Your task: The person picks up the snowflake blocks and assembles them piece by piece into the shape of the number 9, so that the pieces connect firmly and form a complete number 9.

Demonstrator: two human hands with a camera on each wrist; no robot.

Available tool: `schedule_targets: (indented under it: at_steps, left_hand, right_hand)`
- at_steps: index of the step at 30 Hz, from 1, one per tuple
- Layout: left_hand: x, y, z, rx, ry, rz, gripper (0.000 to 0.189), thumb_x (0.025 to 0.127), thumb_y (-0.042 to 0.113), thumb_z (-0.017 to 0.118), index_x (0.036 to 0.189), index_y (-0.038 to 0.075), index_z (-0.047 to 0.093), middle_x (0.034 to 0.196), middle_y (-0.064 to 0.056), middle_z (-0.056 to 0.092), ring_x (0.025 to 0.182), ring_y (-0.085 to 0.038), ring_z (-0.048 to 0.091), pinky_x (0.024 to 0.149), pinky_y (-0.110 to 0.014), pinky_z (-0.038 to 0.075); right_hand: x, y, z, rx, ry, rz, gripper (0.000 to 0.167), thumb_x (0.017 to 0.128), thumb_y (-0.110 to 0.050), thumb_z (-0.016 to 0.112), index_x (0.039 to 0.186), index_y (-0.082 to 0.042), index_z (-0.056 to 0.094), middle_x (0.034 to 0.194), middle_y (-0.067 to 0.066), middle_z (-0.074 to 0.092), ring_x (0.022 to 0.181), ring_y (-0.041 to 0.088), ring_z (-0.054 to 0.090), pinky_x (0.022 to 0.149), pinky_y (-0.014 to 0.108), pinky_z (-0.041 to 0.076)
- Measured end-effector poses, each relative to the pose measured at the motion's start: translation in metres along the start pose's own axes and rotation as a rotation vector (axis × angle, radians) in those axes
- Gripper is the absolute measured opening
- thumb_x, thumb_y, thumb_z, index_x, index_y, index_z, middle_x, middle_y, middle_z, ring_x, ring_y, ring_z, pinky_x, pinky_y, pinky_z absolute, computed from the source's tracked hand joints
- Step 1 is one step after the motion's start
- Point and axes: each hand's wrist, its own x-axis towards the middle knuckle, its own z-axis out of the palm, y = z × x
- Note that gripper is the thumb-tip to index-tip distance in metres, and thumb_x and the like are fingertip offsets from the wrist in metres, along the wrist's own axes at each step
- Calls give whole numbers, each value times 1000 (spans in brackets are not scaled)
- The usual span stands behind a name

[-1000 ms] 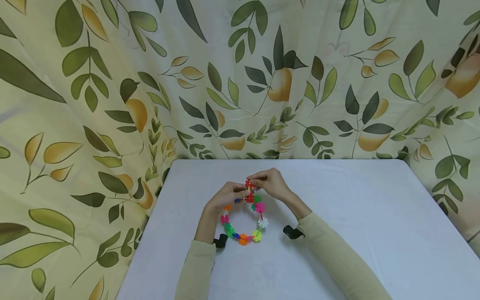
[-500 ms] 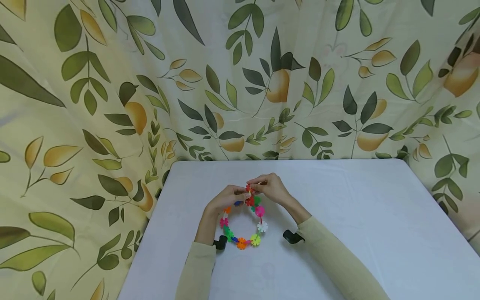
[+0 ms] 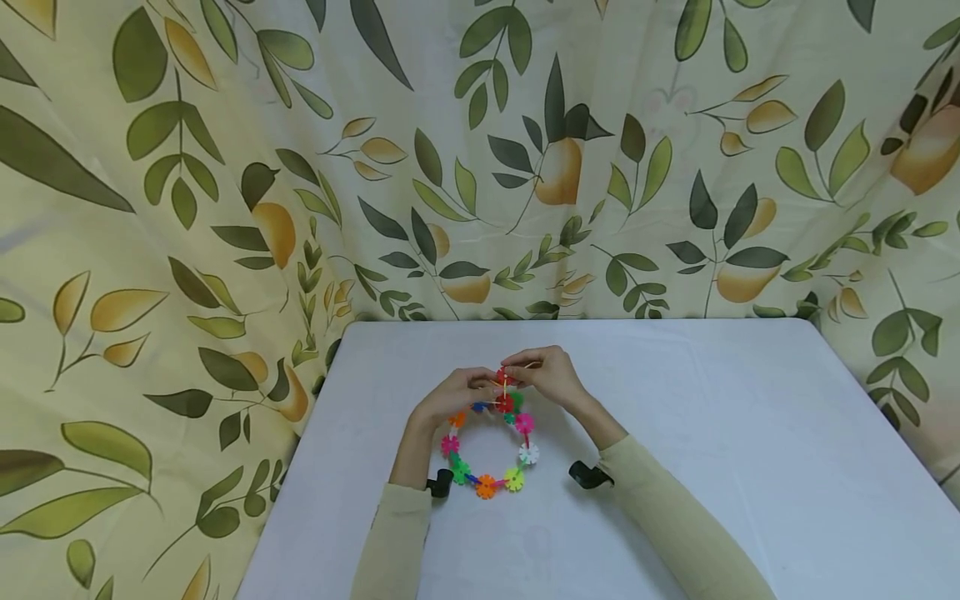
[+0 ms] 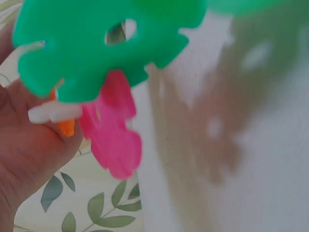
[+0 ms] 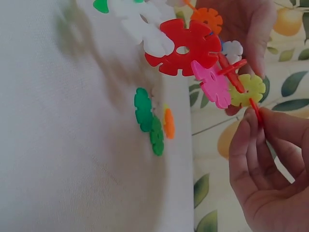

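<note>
A ring of snowflake discs, plastic slotted pieces in many colours, stands between my hands in the head view; an orange disc [image 3: 486, 487] lies at its near side. At the ring's far side, my left hand [image 3: 453, 393] grips the chain. Beside it my right hand [image 3: 553, 375] pinches a red snowflake disc [image 5: 257, 112] between thumb and fingertips. That disc's edge meets a yellow disc [image 5: 247, 90] by my left fingers; how deep it sits is unclear. A green disc [image 4: 72, 48] and pink disc [image 4: 116, 140] hang before the left palm.
A white-covered table [image 3: 712, 417] spreads beneath both hands. Leaf-and-fruit curtain [image 3: 480, 167] hangs behind the table and along its left side. Black wrist cameras [image 3: 590, 475] sit at both cuffs.
Both hands stay at the ring's far side, still pinching there. They and the ring have sunk slightly in the head view, then shifted a little right.
</note>
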Motion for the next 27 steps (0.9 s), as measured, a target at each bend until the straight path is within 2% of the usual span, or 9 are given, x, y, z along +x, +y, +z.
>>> schedule_targets:
  at_steps: [4, 7, 11, 15, 19, 22, 25, 27]
  left_hand:
    - [-1, -1, -3, -25, 72, 17, 23, 106, 20, 62, 125, 8, 71, 111, -6, 74, 100, -17, 65, 86, -30, 52]
    - [-1, -1, -5, -20, 110, 18, 24, 107, 25, 62, 122, 9, 71, 111, -6, 72, 87, -15, 60, 71, -28, 48]
    - [0, -2, -7, -38, 128, 8, 23, 107, 24, 62, 122, 7, 69, 109, -8, 72, 82, -16, 66, 65, -27, 48]
    - [-1, -2, -9, -74, 127, 11, 22, 107, 20, 61, 124, 5, 66, 111, -12, 71, 96, -23, 74, 75, -30, 57]
    - [-1, -2, -10, -96, 129, 34, 23, 107, 21, 61, 123, 5, 65, 108, -14, 70, 98, -28, 73, 81, -34, 59]
    - [-1, -2, -10, -89, 136, 56, 21, 108, 21, 61, 120, 5, 65, 105, -11, 71, 96, -27, 72, 85, -36, 59]
    - [-1, -2, -10, -82, 142, 68, 19, 108, 22, 60, 117, 6, 65, 107, -10, 69, 97, -27, 72, 92, -38, 58]
    - [-2, -2, -10, -81, 144, 65, 19, 109, 22, 59, 116, 5, 64, 112, -17, 67, 98, -27, 72, 94, -39, 57]
  right_hand:
    - [1, 1, 0, 29, 6, 27, 15, 96, -10, 76, 107, -1, 80, 94, 15, 78, 86, 44, 75, 83, 59, 58]
    - [2, 2, 0, 27, 18, 37, 15, 97, -13, 75, 106, -2, 80, 91, 12, 78, 84, 39, 76, 83, 57, 59]
    - [4, 8, -1, -24, 46, 41, 18, 101, -15, 71, 108, 0, 79, 91, 14, 78, 80, 31, 78, 79, 50, 62]
    - [5, 15, -3, -229, 42, 63, 15, 96, -12, 75, 106, -2, 80, 93, 10, 78, 78, 23, 75, 71, 36, 62]
    - [6, 24, -2, -423, -78, 111, 20, 88, -12, 84, 107, -6, 81, 99, 4, 77, 84, 18, 69, 74, 33, 59]
    - [7, 28, 1, -488, -140, 117, 22, 86, -13, 86, 107, -8, 81, 99, 2, 76, 88, 19, 66, 80, 36, 59]
    - [7, 29, 4, -531, -135, 102, 16, 86, -11, 86, 101, -10, 81, 94, 0, 74, 86, 20, 64, 81, 38, 58]
    - [7, 29, 5, -543, -128, 93, 12, 85, -10, 85, 97, -10, 80, 91, 0, 72, 83, 19, 62, 79, 38, 57]
